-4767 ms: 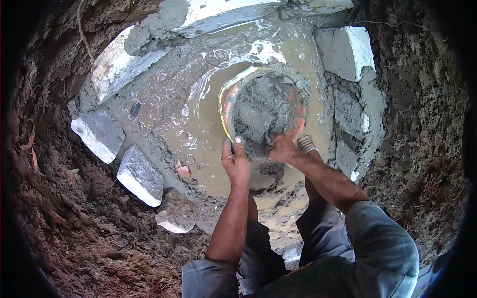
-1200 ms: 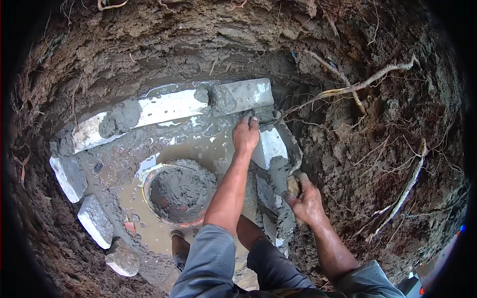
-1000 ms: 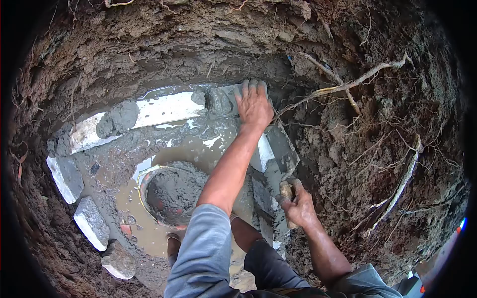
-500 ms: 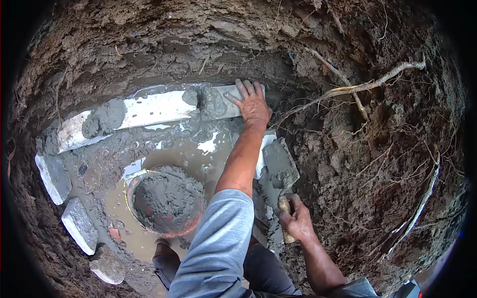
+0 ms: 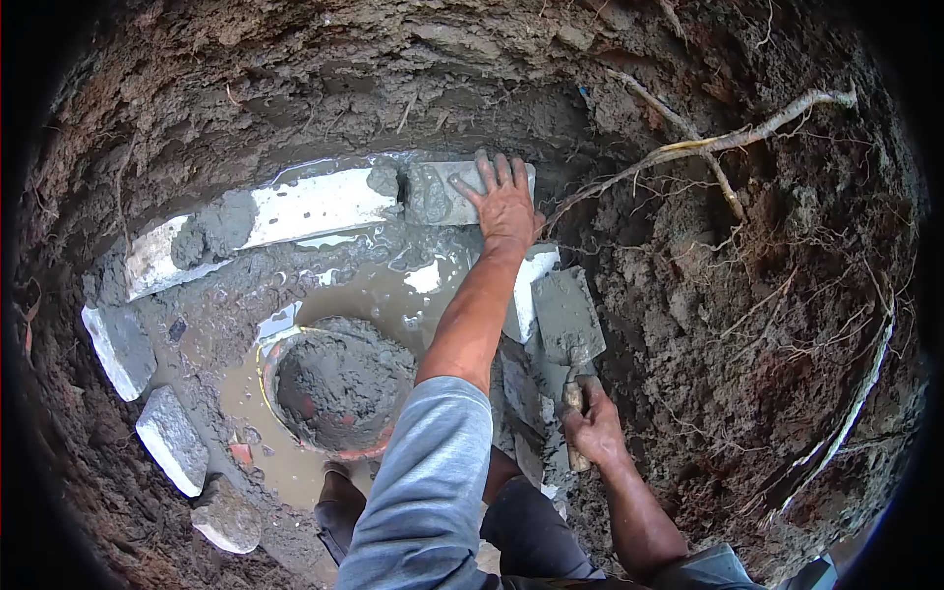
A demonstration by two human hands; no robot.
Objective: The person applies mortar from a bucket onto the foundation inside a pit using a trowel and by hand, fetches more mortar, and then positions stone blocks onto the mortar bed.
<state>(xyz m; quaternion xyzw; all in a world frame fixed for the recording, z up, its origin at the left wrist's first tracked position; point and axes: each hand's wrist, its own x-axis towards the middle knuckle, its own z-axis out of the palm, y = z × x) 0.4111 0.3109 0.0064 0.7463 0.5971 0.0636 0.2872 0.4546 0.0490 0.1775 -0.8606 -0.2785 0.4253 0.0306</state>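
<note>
The left hand (image 5: 506, 211) has moved from the grey block's (image 5: 460, 210) near edge onto its top, fingers spread; the right hand (image 5: 596, 433) grips the trowel (image 5: 568, 317) beside the earth wall (image 5: 678, 364). Uneven pressure could tip the block into soft mud (image 5: 324, 264).

Seen from my remote post, the left sleeve (image 5: 423, 472) hides the lower right rim of the round basin (image 5: 344, 383), the left hand (image 5: 506, 208) covers part of a block (image 5: 442, 195), and the bottom edge crops the right sleeve (image 5: 716, 568).
</note>
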